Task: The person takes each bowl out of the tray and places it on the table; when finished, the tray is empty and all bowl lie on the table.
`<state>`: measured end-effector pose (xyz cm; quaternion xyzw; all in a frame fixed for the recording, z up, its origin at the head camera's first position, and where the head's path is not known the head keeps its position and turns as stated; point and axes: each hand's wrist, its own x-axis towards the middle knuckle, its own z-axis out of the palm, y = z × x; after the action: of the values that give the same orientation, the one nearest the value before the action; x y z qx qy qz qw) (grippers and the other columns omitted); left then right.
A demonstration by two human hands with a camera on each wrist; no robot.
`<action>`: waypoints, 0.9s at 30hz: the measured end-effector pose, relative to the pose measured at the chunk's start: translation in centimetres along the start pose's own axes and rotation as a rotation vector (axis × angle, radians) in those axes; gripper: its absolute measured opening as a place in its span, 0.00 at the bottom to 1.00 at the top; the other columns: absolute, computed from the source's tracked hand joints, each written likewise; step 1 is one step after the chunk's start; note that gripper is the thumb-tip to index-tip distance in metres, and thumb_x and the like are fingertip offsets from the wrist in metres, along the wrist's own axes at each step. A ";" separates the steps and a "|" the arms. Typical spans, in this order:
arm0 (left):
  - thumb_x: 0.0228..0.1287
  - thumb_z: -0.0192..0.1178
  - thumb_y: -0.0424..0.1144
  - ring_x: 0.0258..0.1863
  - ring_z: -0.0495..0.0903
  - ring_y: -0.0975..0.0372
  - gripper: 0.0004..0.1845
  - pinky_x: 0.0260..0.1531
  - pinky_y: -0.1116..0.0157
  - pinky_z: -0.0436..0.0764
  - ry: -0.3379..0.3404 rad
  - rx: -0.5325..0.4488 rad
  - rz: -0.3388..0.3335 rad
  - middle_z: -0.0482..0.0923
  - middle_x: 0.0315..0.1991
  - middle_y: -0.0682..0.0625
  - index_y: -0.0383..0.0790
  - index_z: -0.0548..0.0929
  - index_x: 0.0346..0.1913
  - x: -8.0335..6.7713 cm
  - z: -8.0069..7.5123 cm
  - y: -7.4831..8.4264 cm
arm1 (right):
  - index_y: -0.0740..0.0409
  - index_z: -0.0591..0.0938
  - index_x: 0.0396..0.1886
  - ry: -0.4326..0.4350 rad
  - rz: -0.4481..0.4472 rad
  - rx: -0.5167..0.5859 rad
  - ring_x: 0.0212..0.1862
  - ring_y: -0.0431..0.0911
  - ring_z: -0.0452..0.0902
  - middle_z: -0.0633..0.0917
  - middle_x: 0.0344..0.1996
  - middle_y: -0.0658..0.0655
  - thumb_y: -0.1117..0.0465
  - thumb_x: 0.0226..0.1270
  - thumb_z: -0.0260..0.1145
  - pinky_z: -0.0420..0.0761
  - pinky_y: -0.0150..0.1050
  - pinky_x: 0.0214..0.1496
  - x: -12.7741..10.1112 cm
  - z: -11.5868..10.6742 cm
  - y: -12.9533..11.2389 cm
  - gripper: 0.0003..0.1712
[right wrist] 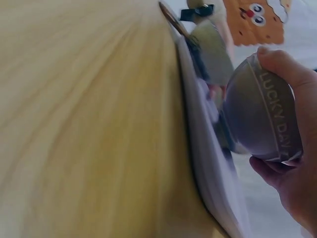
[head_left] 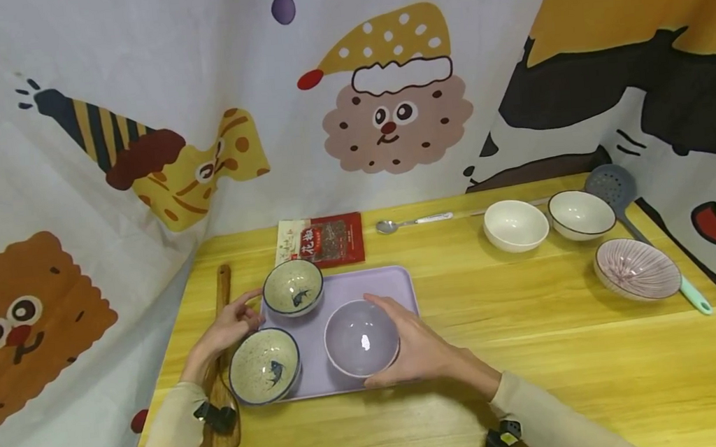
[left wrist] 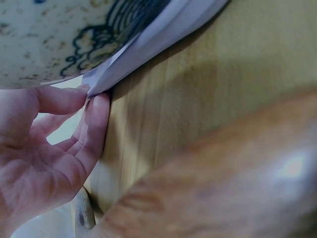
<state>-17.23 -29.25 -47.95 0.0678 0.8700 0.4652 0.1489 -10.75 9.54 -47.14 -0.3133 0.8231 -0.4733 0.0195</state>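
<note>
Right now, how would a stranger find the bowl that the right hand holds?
Look at the lilac tray on the yellow table. Of its three bowls, it is the plain lilac bowl on the right; the two others are speckled, with a blue fish.

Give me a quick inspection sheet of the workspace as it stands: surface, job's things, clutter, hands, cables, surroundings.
Surface: yellow wooden table, no spills seen.
Job's things: lilac tray carrying a lilac bowl and two speckled fish bowls, far and near; the near one overhangs the tray's left edge.
Clutter: red packet, spoon, two white bowls, pink ribbed bowl, slotted ladle, wooden spatula left of the tray.
Hands: right hand grips the lilac bowl's rim; left hand touches the tray's left edge with its fingertips.
Cables: nothing seen.
Surroundings: cartoon-print cloth behind and at both sides.
</note>
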 end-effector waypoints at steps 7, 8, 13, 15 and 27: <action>0.63 0.58 0.25 0.31 0.76 0.62 0.35 0.31 0.68 0.78 0.010 -0.005 0.000 0.78 0.34 0.39 0.29 0.64 0.74 -0.1 -0.1 0.0 | 0.50 0.59 0.80 0.125 0.037 -0.031 0.63 0.55 0.77 0.74 0.69 0.59 0.41 0.30 0.88 0.81 0.55 0.59 -0.9 -3.4 0.6 0.75; 0.63 0.58 0.25 0.31 0.76 0.62 0.35 0.31 0.68 0.78 0.012 -0.002 -0.005 0.78 0.34 0.39 0.29 0.64 0.74 0.0 -0.1 0.0 | 0.52 0.59 0.80 0.139 0.043 -0.040 0.64 0.56 0.77 0.74 0.69 0.59 0.41 0.30 0.88 0.80 0.56 0.59 -1.0 -3.9 0.7 0.75; 0.62 0.57 0.25 0.31 0.76 0.61 0.35 0.31 0.68 0.78 0.007 -0.006 -0.014 0.78 0.34 0.38 0.29 0.64 0.74 -0.1 0.0 0.1 | 0.57 0.60 0.78 0.192 0.085 -0.089 0.63 0.58 0.76 0.72 0.69 0.60 0.42 0.30 0.89 0.80 0.58 0.59 -2.0 -5.8 1.3 0.74; 0.62 0.58 0.24 0.31 0.76 0.61 0.35 0.31 0.68 0.78 0.004 -0.010 -0.006 0.79 0.34 0.37 0.28 0.63 0.74 -0.1 0.0 0.1 | 0.58 0.60 0.78 0.215 0.089 -0.112 0.63 0.58 0.76 0.73 0.69 0.61 0.43 0.30 0.89 0.79 0.60 0.59 -2.4 -6.4 1.6 0.74; 0.62 0.58 0.24 0.30 0.76 0.61 0.35 0.30 0.68 0.78 0.008 0.005 0.006 0.79 0.33 0.38 0.27 0.64 0.73 0.1 0.0 -0.1 | 0.56 0.60 0.78 0.342 0.184 -0.155 0.64 0.60 0.73 0.72 0.69 0.64 0.51 0.29 0.91 0.74 0.63 0.61 -5.4 -9.6 3.2 0.74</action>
<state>-17.30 -29.31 -48.02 0.0688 0.8715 0.4638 0.1438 -11.16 20.88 -45.81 -0.1524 0.8736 -0.4509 -0.1015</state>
